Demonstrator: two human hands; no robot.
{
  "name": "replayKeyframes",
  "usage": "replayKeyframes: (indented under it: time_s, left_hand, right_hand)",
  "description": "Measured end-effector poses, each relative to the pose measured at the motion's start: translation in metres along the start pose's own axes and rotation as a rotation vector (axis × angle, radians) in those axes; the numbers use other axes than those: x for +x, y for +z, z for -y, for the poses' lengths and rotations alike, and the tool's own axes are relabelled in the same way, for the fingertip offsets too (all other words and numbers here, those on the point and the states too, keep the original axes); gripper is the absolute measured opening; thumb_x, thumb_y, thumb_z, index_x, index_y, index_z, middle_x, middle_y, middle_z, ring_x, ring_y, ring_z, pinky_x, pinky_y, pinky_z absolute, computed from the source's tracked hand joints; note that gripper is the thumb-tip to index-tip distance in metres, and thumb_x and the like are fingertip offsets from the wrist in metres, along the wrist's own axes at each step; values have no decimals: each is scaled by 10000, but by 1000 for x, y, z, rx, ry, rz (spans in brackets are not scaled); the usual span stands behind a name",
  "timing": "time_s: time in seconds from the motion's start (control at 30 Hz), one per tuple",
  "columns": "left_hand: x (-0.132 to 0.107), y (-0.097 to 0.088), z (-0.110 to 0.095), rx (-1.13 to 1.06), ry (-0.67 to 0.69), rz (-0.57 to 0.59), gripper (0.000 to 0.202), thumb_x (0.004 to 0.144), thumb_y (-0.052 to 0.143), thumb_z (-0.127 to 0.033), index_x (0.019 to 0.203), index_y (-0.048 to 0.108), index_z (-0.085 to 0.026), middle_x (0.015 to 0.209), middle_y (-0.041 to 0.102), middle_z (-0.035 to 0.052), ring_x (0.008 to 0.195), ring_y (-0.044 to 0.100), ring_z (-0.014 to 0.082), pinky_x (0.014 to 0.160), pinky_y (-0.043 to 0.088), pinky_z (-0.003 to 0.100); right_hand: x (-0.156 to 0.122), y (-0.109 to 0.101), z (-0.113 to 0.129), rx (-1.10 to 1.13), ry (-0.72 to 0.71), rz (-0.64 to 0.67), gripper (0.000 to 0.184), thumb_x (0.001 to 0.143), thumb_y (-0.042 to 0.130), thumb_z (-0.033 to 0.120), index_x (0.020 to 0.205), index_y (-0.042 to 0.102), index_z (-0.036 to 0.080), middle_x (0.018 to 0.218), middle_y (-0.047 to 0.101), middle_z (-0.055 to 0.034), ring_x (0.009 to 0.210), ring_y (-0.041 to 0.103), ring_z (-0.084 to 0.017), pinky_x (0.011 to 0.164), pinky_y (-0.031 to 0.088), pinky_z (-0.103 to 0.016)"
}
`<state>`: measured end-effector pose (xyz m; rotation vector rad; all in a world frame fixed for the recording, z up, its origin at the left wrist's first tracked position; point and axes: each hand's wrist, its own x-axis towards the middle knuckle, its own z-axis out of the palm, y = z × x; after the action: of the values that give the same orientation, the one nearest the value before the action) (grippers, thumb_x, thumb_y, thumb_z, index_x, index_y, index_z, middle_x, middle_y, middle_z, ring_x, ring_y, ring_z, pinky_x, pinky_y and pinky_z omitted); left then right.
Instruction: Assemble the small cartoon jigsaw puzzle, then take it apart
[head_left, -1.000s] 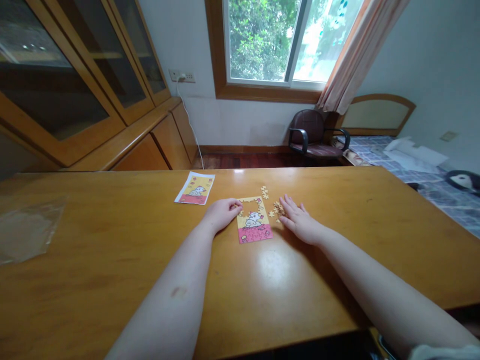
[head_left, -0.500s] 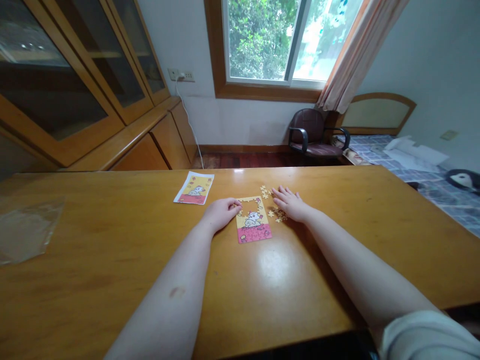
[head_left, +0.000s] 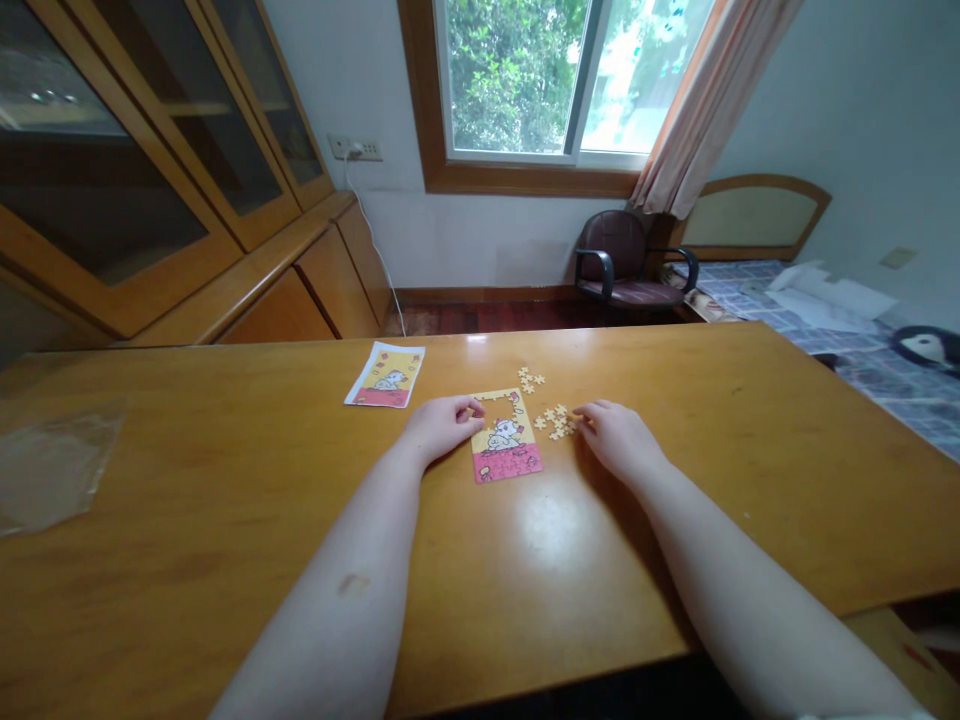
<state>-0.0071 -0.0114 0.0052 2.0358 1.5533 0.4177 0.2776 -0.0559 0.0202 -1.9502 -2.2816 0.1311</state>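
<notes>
A partly assembled jigsaw puzzle lies flat on the table, with a yellow top, a pink bottom and a white cartoon animal. An open gap shows in its upper part. My left hand is at the puzzle's left edge, fingers curled together; whatever the fingertips pinch is hidden. To the right of the puzzle lie loose puzzle pieces, pale side up. My right hand is at the right side of this pile, its fingers closed on a puzzle piece at the edge. A smaller group of puzzle pieces lies farther back.
A printed picture sheet with the same design lies behind my left hand. A clear plastic bag is at the table's left side. Beyond the wooden table stand an office chair, a glass-door cabinet and a bed.
My right hand has drawn back to the right and nearer, from spread fingers over the pieces to closed fingers at the pile's right edge. My left hand stays at the puzzle's edge.
</notes>
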Motion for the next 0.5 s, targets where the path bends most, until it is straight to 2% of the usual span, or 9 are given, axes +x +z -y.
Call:
replayKeyframes:
  time_s: [0.2, 0.37, 0.5]
  left_hand:
    - [-5, -5, -6, 53, 51, 112, 386, 667, 657, -469, 1024, 714, -333, 686, 599, -31, 633, 542, 139, 562, 328, 244]
    - [-6, -5, -8, 70, 74, 123, 345, 678, 657, -453, 998, 732, -350, 678, 591, -37, 627, 531, 132, 581, 333, 246]
    - [-6, -5, -8, 89, 84, 134, 336, 680, 659, -478, 987, 734, -365, 671, 595, -34, 625, 529, 133, 579, 334, 248]
  right_hand:
    - [7, 8, -12, 94, -15, -25, 246, 900, 465, 294, 999, 680, 228, 1013, 682, -54, 880, 635, -187, 770, 464, -281]
    - [6, 7, -14, 113, -22, 20, 221, 898, 474, 292, 964, 676, 230, 990, 683, -55, 859, 633, -193, 743, 460, -284]
    - [6, 8, -14, 127, -25, 39, 216, 895, 476, 274, 962, 678, 240, 1015, 678, -52, 902, 629, -196, 779, 458, -284]
